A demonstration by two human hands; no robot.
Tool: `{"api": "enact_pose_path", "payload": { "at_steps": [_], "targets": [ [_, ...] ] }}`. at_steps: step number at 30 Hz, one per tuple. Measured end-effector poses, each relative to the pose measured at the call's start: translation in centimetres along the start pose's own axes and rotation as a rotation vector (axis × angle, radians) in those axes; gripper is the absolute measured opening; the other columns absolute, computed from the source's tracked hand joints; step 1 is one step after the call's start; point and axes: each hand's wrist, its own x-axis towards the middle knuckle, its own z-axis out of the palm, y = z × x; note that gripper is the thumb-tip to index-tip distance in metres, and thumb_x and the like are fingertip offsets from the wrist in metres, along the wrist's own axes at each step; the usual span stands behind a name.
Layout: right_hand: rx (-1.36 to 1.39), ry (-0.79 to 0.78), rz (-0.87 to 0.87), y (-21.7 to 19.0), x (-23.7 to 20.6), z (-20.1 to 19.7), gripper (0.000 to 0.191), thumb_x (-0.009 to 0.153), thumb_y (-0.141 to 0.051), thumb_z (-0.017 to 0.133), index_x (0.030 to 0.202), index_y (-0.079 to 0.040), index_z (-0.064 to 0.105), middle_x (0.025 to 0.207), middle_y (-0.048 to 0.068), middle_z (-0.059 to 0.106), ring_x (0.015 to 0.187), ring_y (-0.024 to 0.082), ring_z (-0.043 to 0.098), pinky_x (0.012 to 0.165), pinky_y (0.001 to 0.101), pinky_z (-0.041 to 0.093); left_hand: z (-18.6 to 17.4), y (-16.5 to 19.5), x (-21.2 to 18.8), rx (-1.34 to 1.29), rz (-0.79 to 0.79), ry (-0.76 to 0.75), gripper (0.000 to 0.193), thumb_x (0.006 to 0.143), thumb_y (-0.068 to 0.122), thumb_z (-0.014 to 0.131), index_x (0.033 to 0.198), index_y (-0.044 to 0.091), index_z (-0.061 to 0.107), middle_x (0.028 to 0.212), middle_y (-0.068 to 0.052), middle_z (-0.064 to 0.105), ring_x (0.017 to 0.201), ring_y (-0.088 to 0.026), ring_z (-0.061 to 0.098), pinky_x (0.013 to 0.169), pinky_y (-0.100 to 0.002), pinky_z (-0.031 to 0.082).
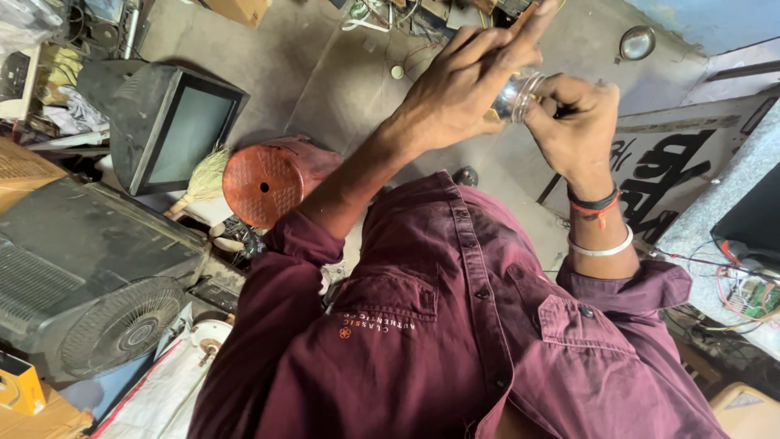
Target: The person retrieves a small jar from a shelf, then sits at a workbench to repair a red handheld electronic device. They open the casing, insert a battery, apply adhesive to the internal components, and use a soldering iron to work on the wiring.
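Both of my hands are raised in front of my maroon shirt (455, 341) and meet on a small shiny metal cylinder (513, 99). My left hand (467, 85) comes in from the left, its fingers stretched over the top and near side of the cylinder. From the right, my right hand (575, 122) closes on the cylinder's other end; its wrist wears a black and orange band and a white bangle. Most of the cylinder is hidden by the fingers.
An old boxy television (175, 130) lies at the left, with an orange perforated round casing (264, 183) and a broom head (207, 175) beside it. A grey fan grille (122, 325) sits lower left. A lettered board (658, 171) and loose wires (743, 293) are at the right.
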Motion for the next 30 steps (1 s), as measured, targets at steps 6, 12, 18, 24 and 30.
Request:
{"api": "enact_pose_path", "payload": {
  "at_steps": [6, 12, 18, 24, 30],
  "targets": [
    [0.071, 0.1, 0.032, 0.6, -1.0, -1.7, 0.007, 0.098, 0.001, 0.083, 0.104, 0.003, 0.079, 0.079, -0.003, 0.065, 0.06, 0.001, 0.045, 0.054, 0.0187, 0.031, 1.0, -0.2, -2.9, -0.588, -0.242, 0.107, 0.104, 0.078, 0.014, 0.097, 0.158, 0.011, 0.032, 0.15, -0.007, 0.055, 0.133, -0.02, 0.064, 0.119, -0.032, 0.051],
    [0.111, 0.165, 0.024, 1.0, -2.0, -1.4, 0.01, 0.099, -0.002, 0.084, 0.106, 0.002, 0.079, 0.077, -0.002, 0.062, 0.06, 0.002, 0.045, 0.056, 0.0189, 0.033, 2.8, 0.3, -4.3, -1.414, -0.427, -0.002, 0.08, 0.077, 0.022, 0.092, 0.146, 0.006, 0.054, 0.143, -0.009, 0.062, 0.122, -0.018, 0.066, 0.11, -0.035, 0.056],
    [-0.101, 0.077, -0.123, 1.0, -3.5, 0.8, 0.014, 0.095, -0.011, 0.086, 0.102, -0.004, 0.076, 0.072, 0.0, 0.059, 0.062, 0.005, 0.053, 0.062, 0.0208, 0.042, 3.3, 0.6, -4.8, -1.603, -0.351, -0.144, 0.067, 0.076, 0.038, 0.088, 0.128, 0.002, 0.066, 0.16, -0.006, 0.05, 0.117, -0.013, 0.064, 0.098, -0.03, 0.055],
    [1.29, 0.418, 0.296, 1.0, -2.9, 0.7, 0.008, 0.104, -0.016, 0.066, 0.105, -0.01, 0.06, 0.078, 0.001, 0.051, 0.064, 0.016, 0.048, 0.062, 0.0308, 0.042, 5.6, -0.1, -5.0, -1.21, -0.455, 0.019, 0.068, 0.074, 0.025, 0.086, 0.134, -0.001, 0.067, 0.135, -0.01, 0.058, 0.121, -0.016, 0.062, 0.109, -0.031, 0.05],
    [1.095, 0.431, 0.253, -0.9, -2.0, 1.1, 0.023, 0.092, -0.01, 0.063, 0.114, -0.012, 0.055, 0.099, 0.008, 0.054, 0.09, 0.023, 0.054, 0.086, 0.038, 0.049, 6.2, 0.9, -5.0, -0.624, -0.361, 0.005, 0.07, 0.066, 0.013, 0.094, 0.128, 0.0, 0.064, 0.132, -0.012, 0.057, 0.127, -0.026, 0.06, 0.11, -0.034, 0.05]
  ]
}}
